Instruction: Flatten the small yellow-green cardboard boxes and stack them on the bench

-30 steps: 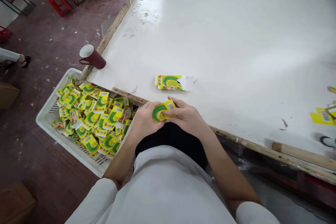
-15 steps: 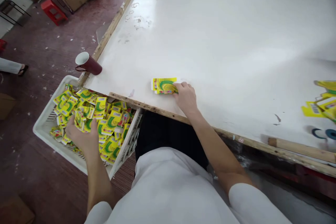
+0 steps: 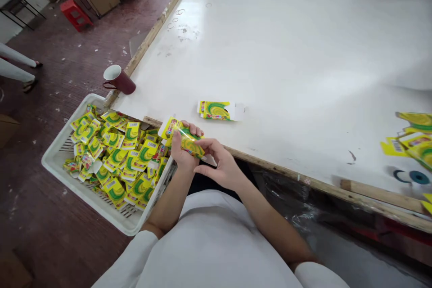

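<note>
Over the table's front edge, my left hand is closed around a small yellow carton with a green swirl print, thumb on one side and fingers on the other. White flaps stick out at its ends. My right hand is at the carton's right end; its fingertips touch the print, while the thumb stands apart below. Another yellow carton lies on the white table, its white right-end flap sticking out. Below on the left, a white plastic crate holds many flattened-looking yellow cartons.
A maroon mug stands at the table's left corner. More yellow cartons and a tape roll lie at the right, near a wooden rod. A red stool and a person's legs are at the left.
My left hand has come up from the crate to the table edge with a carton. My right hand has let go of the carton on the table and moved down-left to the held one.
</note>
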Demonstrator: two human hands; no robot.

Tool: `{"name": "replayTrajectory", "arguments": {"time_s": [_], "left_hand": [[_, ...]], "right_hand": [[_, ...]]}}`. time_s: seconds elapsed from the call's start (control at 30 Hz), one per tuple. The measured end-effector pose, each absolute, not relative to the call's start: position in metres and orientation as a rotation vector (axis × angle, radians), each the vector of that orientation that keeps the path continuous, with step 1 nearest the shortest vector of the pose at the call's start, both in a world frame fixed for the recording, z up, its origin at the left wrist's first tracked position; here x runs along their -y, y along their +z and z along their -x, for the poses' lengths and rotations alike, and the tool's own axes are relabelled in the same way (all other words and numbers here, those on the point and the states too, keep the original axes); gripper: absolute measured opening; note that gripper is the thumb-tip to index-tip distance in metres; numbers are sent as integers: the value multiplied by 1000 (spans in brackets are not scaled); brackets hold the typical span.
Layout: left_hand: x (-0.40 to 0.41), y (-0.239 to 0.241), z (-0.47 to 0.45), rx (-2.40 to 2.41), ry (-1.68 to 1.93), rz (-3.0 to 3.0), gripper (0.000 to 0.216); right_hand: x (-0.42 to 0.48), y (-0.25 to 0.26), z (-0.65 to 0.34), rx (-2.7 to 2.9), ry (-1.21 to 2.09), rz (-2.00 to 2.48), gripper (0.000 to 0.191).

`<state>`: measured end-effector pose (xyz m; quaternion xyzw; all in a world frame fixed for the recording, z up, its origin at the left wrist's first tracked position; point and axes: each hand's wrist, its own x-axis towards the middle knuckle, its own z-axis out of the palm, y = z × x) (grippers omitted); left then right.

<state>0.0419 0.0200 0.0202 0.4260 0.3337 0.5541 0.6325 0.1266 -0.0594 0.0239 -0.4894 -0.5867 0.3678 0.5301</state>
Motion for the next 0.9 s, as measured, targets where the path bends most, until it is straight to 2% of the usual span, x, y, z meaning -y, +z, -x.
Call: {"name": "replayTrajectory", "arguments": {"time_s": [0.2, 0.4, 0.5, 0.57, 0.6, 0.67, 0.7, 0.73, 0.8, 0.87, 0.9], "left_hand": [[-15, 7, -40, -734, 1280, -1017, 73], [-14, -23, -37, -946, 1290, -1025, 45], [-29, -15, -14, -829, 1108, -1168, 48], [-41, -1, 6, -679, 1018, -1300, 68], [-46, 7, 15, -629, 988, -1396, 81], [-50, 20, 24, -610, 866, -1652, 106], [-49, 24, 25, -631, 758, -1786, 112], [-45, 26, 22, -662, 644, -1890, 109], [-34, 26, 12, -739, 509, -1970, 87], [-21, 22, 1, -798, 564, -1971, 70], [-15, 19, -4, -811, 631, -1975, 69]], "right_hand": [[46, 11, -133, 1162, 898, 1234, 45], [41, 13, -158, 904, 997, 1296, 33], [44, 19, -174, 1107, 684, 1411, 22], [48, 24, -185, 1378, 336, 1476, 10], [49, 26, -188, 1527, 175, 1485, 9], [53, 30, -190, 1803, -44, 1430, 20], [55, 32, -189, 1894, -95, 1390, 25], [56, 34, -186, 1938, -114, 1361, 28], [59, 36, -178, 1848, -100, 1371, 32], [61, 36, -171, 1583, 18, 1433, 59], [61, 35, -168, 1431, 145, 1435, 73]]}}
